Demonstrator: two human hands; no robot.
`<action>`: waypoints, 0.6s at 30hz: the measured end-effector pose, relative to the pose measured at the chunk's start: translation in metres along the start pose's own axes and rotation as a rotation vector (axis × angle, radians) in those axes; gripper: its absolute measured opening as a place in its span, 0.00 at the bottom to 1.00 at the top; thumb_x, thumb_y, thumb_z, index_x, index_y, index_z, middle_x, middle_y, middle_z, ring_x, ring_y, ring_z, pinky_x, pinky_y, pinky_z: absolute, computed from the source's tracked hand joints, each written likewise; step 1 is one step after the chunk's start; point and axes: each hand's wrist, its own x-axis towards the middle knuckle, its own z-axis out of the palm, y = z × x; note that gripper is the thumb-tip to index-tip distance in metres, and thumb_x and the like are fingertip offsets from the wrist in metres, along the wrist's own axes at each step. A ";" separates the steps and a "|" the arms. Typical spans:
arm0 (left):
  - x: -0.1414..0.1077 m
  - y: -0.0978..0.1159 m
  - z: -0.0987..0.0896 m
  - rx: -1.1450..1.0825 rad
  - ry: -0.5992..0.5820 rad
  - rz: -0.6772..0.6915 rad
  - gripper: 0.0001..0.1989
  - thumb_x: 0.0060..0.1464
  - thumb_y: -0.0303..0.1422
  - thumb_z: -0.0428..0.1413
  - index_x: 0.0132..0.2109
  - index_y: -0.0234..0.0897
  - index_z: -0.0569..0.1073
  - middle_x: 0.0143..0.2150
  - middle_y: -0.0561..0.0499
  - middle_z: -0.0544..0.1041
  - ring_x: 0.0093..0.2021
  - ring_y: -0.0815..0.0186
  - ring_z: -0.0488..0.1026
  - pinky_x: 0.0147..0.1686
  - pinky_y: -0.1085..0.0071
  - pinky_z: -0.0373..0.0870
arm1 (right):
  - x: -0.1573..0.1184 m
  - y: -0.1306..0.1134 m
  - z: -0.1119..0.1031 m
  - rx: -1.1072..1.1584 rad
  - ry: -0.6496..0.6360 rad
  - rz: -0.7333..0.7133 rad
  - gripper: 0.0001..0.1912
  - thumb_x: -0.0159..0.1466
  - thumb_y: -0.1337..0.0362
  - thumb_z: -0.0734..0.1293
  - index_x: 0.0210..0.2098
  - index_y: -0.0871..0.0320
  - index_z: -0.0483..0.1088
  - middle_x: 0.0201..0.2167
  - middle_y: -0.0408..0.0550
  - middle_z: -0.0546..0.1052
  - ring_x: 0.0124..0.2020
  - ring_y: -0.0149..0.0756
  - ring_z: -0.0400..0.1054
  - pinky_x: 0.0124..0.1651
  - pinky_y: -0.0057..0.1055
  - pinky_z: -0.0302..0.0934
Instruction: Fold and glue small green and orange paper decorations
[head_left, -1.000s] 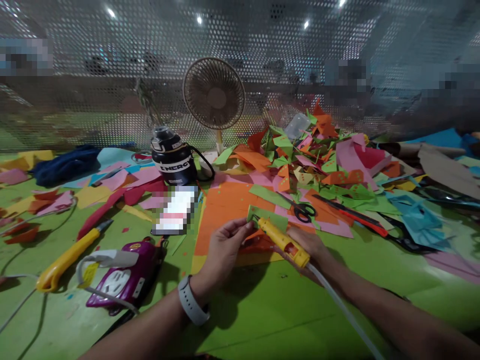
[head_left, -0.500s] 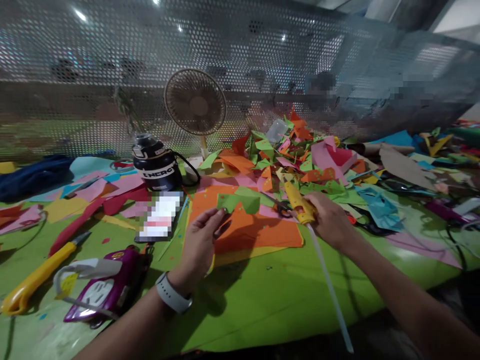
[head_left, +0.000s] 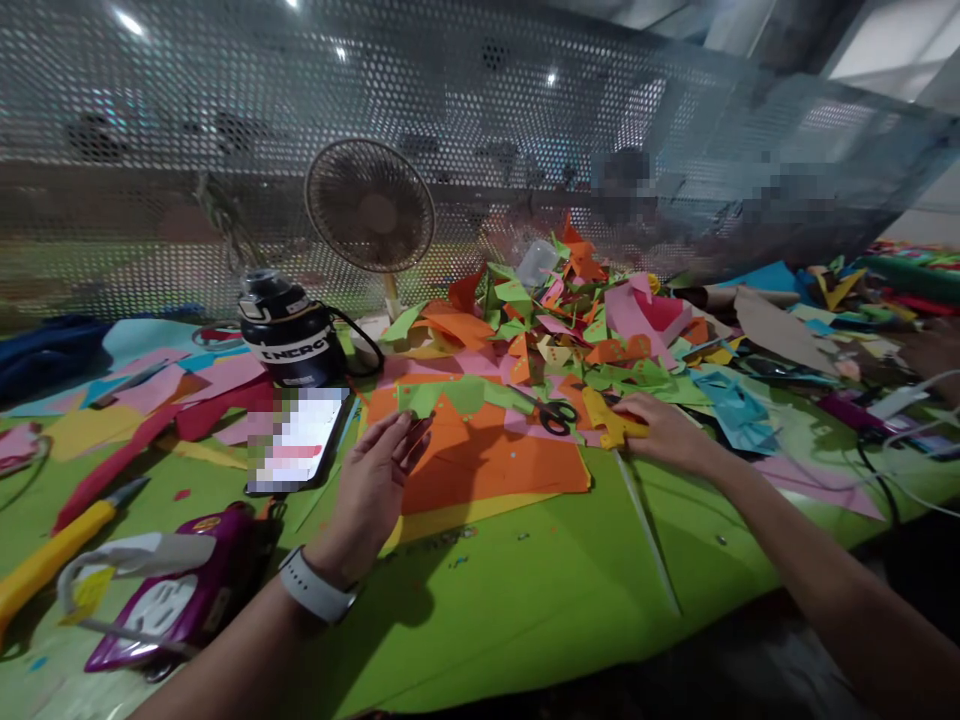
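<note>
My left hand (head_left: 375, 490), with a pale watch on its wrist, has its fingers together at the lower left edge of a green paper piece (head_left: 461, 396), pinching it. Under that piece lies an orange sheet (head_left: 495, 460) on top of a yellow one. On the right, my right hand (head_left: 664, 430) is wrapped round the rear of a yellow glue gun (head_left: 601, 418). A long translucent stick (head_left: 649, 535) slants down from the gun over the green table. Black-handled scissors (head_left: 555, 416) lie between the paper and the glue gun.
A phone (head_left: 311, 435), a dark bottle (head_left: 289, 335) and a fan (head_left: 371, 205) stand or lie left of centre. Nearer are a purple power strip (head_left: 180, 590) and a yellow-handled tool (head_left: 60, 550). Paper scraps (head_left: 525, 310) are heaped behind. At the far right, a blurred hand shows.
The glue gun has turned and sits lower beside the scissors, which show more fully. The green piece lies flatter. The whole view has shifted, with things appearing further left.
</note>
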 end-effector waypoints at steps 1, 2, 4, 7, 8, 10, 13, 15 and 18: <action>0.001 0.000 0.000 0.006 0.003 -0.003 0.04 0.48 0.21 0.60 0.32 0.32 0.75 0.31 0.49 0.80 0.34 0.67 0.79 0.36 0.75 0.74 | -0.001 0.003 0.001 -0.005 0.017 0.008 0.20 0.54 0.60 0.66 0.45 0.59 0.73 0.47 0.56 0.74 0.48 0.49 0.69 0.50 0.44 0.62; 0.001 0.000 0.000 0.011 0.009 -0.005 0.04 0.48 0.21 0.60 0.32 0.33 0.75 0.31 0.49 0.80 0.34 0.67 0.79 0.35 0.75 0.74 | -0.002 0.005 0.001 -0.013 0.029 0.012 0.20 0.54 0.59 0.67 0.45 0.59 0.73 0.47 0.57 0.74 0.46 0.49 0.69 0.49 0.44 0.63; 0.002 0.001 0.001 0.013 0.024 -0.005 0.04 0.48 0.21 0.60 0.31 0.33 0.75 0.30 0.50 0.80 0.34 0.67 0.79 0.35 0.75 0.73 | -0.003 0.008 0.003 -0.035 0.028 0.005 0.19 0.54 0.58 0.67 0.44 0.59 0.74 0.45 0.57 0.75 0.45 0.49 0.70 0.49 0.44 0.63; 0.003 0.003 0.001 0.009 0.029 0.023 0.04 0.49 0.22 0.59 0.31 0.33 0.75 0.31 0.50 0.80 0.34 0.67 0.79 0.37 0.75 0.73 | -0.004 0.014 0.002 -0.063 0.005 -0.012 0.20 0.55 0.58 0.66 0.44 0.61 0.75 0.45 0.59 0.75 0.46 0.51 0.70 0.50 0.45 0.63; 0.003 0.004 0.001 0.012 0.026 0.033 0.03 0.49 0.22 0.60 0.31 0.33 0.75 0.31 0.50 0.80 0.34 0.67 0.79 0.37 0.75 0.73 | -0.005 0.015 -0.001 -0.070 -0.004 -0.011 0.21 0.55 0.57 0.65 0.44 0.61 0.75 0.46 0.59 0.75 0.47 0.52 0.69 0.50 0.46 0.63; 0.004 0.004 0.001 0.019 0.017 0.047 0.03 0.48 0.23 0.61 0.32 0.33 0.75 0.31 0.50 0.80 0.34 0.68 0.79 0.38 0.74 0.72 | -0.004 0.014 -0.006 -0.082 -0.015 -0.017 0.23 0.54 0.57 0.65 0.46 0.61 0.75 0.48 0.60 0.75 0.49 0.54 0.69 0.52 0.49 0.61; 0.005 0.003 0.000 0.015 0.021 0.042 0.04 0.47 0.23 0.62 0.32 0.34 0.75 0.32 0.50 0.80 0.35 0.67 0.79 0.39 0.73 0.72 | 0.000 -0.002 -0.011 -0.081 0.027 -0.061 0.25 0.56 0.55 0.64 0.50 0.60 0.73 0.52 0.60 0.74 0.52 0.56 0.66 0.55 0.51 0.58; 0.006 0.002 -0.001 0.003 0.026 0.029 0.04 0.47 0.23 0.62 0.32 0.34 0.75 0.31 0.50 0.80 0.35 0.66 0.79 0.39 0.72 0.72 | 0.007 -0.027 -0.006 -0.054 0.048 -0.108 0.27 0.61 0.52 0.61 0.55 0.61 0.70 0.55 0.60 0.71 0.55 0.54 0.64 0.57 0.51 0.57; 0.006 0.001 -0.002 -0.016 0.015 0.023 0.04 0.47 0.24 0.62 0.33 0.34 0.75 0.31 0.50 0.80 0.35 0.66 0.79 0.39 0.72 0.73 | 0.023 -0.072 0.012 -0.044 -0.033 -0.254 0.34 0.63 0.47 0.60 0.61 0.60 0.62 0.63 0.60 0.63 0.62 0.56 0.56 0.62 0.53 0.50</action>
